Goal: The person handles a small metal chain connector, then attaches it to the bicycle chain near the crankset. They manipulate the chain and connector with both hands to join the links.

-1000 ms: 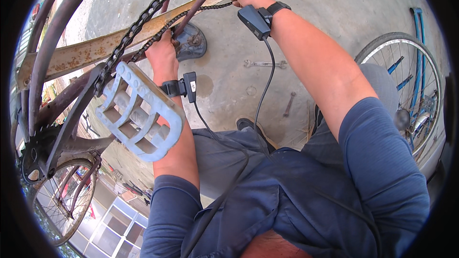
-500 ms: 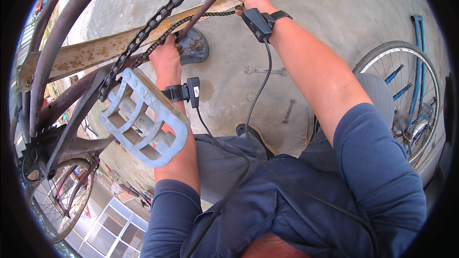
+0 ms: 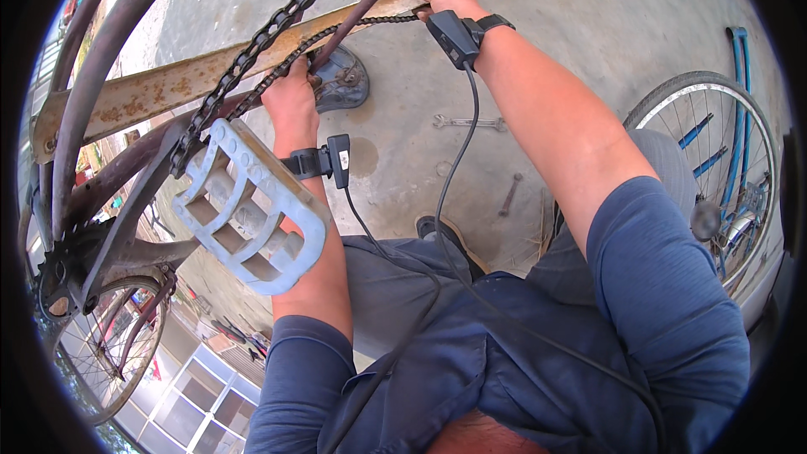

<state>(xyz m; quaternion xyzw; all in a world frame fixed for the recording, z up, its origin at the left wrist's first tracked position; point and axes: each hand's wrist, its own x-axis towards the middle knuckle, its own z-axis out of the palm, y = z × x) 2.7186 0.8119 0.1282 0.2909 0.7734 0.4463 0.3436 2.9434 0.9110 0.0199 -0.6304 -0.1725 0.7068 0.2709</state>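
Under the dark frame tubes of a bicycle [image 3: 101,59], the person reaches up with both bare arms toward a loose chain [image 3: 277,29] that runs slantwise across the top of the view. The left hand [image 3: 292,97] is curled up against the lower run of the chain, just beside a rusty metal bar [image 3: 168,84] that crosses behind it; the fingers are turned away, so whether they truly grip the chain or only press on it I cannot tell. The right hand [image 3: 445,2] lies farther along, its fingers closed on the chain where it meets a thin frame tube [image 3: 370,4] and the rusty bar. Each wrist carries a black strap with a small box and a cable trailing down to the chest.

A grey plastic pedal [image 3: 244,210] hangs close in front of the left forearm, on a crank leading to the toothed chainring [image 3: 55,273] at the left edge. On the concrete ground lie a spanner [image 3: 466,123] and a smaller tool [image 3: 509,195], well apart from both hands. A blue bicycle wheel [image 3: 723,168] stands at the right.
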